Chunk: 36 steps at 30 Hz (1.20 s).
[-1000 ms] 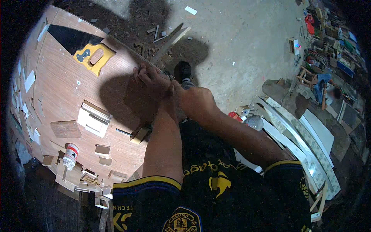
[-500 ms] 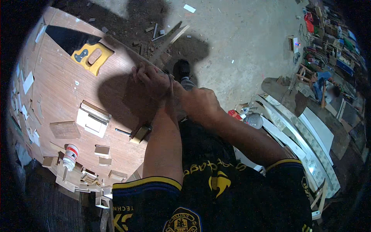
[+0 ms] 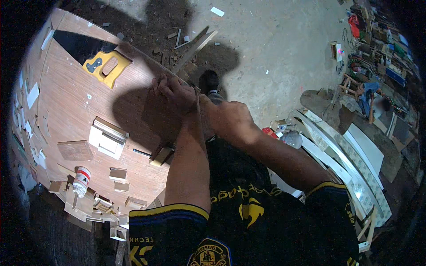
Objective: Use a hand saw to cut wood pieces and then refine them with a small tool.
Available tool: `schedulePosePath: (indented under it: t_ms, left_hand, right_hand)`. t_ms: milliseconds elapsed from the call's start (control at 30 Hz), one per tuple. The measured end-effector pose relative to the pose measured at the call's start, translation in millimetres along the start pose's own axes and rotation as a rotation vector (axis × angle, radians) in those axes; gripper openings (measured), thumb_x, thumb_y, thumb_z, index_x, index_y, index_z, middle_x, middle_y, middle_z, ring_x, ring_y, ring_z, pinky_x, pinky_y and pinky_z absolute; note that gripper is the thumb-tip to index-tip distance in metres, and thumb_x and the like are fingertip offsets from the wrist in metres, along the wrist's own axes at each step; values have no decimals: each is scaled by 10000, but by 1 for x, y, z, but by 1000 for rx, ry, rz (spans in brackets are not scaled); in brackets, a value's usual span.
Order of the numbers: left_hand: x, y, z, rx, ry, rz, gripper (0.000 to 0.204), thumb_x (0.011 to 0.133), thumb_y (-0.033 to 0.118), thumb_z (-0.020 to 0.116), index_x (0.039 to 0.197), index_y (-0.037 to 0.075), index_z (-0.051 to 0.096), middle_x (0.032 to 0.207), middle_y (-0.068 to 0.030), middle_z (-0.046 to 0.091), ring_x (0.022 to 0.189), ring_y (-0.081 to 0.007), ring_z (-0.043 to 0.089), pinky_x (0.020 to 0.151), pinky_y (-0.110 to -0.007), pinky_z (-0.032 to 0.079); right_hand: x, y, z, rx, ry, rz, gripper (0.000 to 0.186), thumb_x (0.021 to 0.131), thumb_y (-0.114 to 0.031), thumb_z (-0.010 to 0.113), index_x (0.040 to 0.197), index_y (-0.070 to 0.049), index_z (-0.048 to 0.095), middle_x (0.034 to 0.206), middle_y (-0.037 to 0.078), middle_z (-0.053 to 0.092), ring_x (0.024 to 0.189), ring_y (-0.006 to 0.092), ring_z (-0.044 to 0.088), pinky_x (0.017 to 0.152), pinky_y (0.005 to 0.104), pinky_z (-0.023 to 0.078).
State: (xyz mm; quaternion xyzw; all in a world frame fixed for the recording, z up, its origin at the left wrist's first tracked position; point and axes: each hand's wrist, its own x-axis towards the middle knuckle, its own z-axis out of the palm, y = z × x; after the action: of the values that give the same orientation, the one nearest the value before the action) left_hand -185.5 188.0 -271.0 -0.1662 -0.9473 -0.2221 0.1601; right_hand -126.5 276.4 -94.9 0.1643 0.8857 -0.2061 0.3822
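My left hand (image 3: 176, 94) rests at the right edge of the wood-grain table (image 3: 146, 177), its fingers bent and in shadow. Whatever lies under those fingers is too dark to make out. Close beside it, just past the edge, my right hand (image 3: 234, 120) is closed in a fist, and what it grips is hidden. A thin brown strip (image 3: 198, 101) shows between the two hands. Farther up the table lies a handsaw (image 3: 106, 66) with a yellow handle. A small wooden block (image 3: 161, 157) and a dark pen-like stick (image 3: 141, 153) lie beside my left forearm.
On the table are a white framed wooden piece (image 3: 107, 138), a flat wooden block (image 3: 75, 150), a white bottle (image 3: 81, 181) and several small boxes along the near edge. Offcuts litter the floor (image 3: 253, 53). Long pale panels (image 3: 346, 155) lie right; a person (image 3: 372, 99) sits beyond.
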Motion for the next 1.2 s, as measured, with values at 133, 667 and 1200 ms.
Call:
schedulePosePath:
  t_ms: [133, 667, 1200]
  left_hand:
    - [-4, 5, 7, 1, 51, -13, 121, 902, 62, 565, 962, 5, 652, 1023, -168, 525, 1151, -401, 526, 989, -529, 465]
    - [-7, 7, -3, -30, -71, -93, 288, 887, 80, 550, 1148, 16, 654, 1073, -174, 511, 1139, -382, 519, 1015, -529, 443]
    - [-8, 2, 0, -149, 0, -41, 244, 832, 70, 555, 1041, -4, 658, 990, -155, 504, 1070, -375, 537, 990, -546, 436]
  right_hand:
    - [3, 3, 5, 70, -8, 51, 509, 923, -192, 514, 1416, -120, 412, 751, 200, 694, 670, 361, 706, 559, 447, 564]
    - [1, 10, -3, 92, -14, -12, 518, 942, -215, 519, 1438, -136, 392, 773, 189, 698, 695, 328, 717, 576, 433, 567]
    - [-16, 5, -5, 65, -28, 39, 575, 903, -164, 533, 1456, -166, 378, 717, 190, 671, 660, 384, 690, 563, 472, 545]
